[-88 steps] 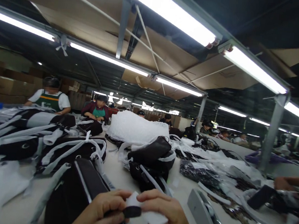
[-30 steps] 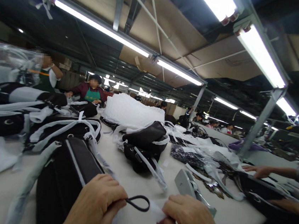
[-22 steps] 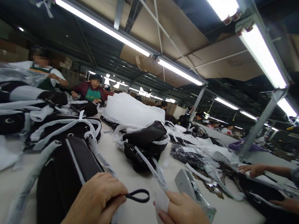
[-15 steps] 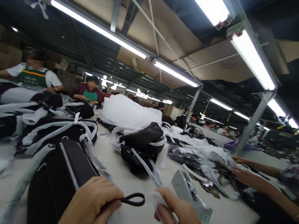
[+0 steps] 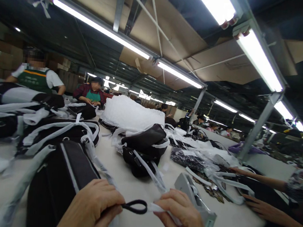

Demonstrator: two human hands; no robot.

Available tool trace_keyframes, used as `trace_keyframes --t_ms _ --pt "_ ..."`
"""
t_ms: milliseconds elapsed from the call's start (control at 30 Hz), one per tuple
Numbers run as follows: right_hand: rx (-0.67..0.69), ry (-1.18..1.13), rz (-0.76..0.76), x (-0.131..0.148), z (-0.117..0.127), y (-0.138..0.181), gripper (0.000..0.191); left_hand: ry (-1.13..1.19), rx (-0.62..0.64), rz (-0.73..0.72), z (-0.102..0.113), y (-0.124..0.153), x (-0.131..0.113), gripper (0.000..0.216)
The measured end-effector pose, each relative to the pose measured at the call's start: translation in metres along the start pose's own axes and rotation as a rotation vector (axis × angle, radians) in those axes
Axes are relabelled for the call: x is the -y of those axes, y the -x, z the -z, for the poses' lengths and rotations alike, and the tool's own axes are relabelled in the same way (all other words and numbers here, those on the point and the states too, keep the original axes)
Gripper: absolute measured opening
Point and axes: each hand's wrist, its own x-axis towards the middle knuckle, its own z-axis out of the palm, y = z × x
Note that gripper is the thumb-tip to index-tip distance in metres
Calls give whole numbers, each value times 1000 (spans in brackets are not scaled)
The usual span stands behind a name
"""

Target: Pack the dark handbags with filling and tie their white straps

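My left hand (image 5: 93, 205) pinches a thin black loop strap (image 5: 138, 211) between thumb and fingers, and the loop sticks out to the right. My right hand (image 5: 184, 212) is closed on a white strip of thin wrapping material (image 5: 154, 207). The strip's tip meets the end of the loop; whether it passes through, I cannot tell. Under and left of my left hand lies a black bag (image 5: 52, 182) with a pale line along it and a wrapped strap (image 5: 25, 183) hanging at its side. Beyond my hands sits another black bag (image 5: 145, 141) with white-wrapped straps.
A grey tape dispenser (image 5: 207, 215) stands beside my right hand. Several wrapped black bags (image 5: 59, 134) lie at left, and a white stack of sheets (image 5: 133, 113) behind. At right, a co-worker's hands (image 5: 263, 208) rest near dark goods. Two people in green aprons (image 5: 34, 79) work opposite.
My right hand has moved the white strip left against the black loop, its fingers now pinching closer to the tip. My left hand stays nearly still. The co-worker's hands at right have moved apart.
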Motion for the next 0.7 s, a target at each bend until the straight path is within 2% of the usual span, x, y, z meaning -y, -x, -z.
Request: trace_keyframes --t_ms 133,300,467,700 --pt "0 -30 -43 -4 -4 5 13 -13 32 9 3 -1 0 21" --pt "18 34 38 -7 -5 7 11 -27 63 29 7 -3 -6 19" --pt "59 55 17 -7 -4 4 12 -25 75 46 7 -4 -7 18" --pt "114 53 110 -6 -2 4 14 -17 76 51 5 -4 -7 19"
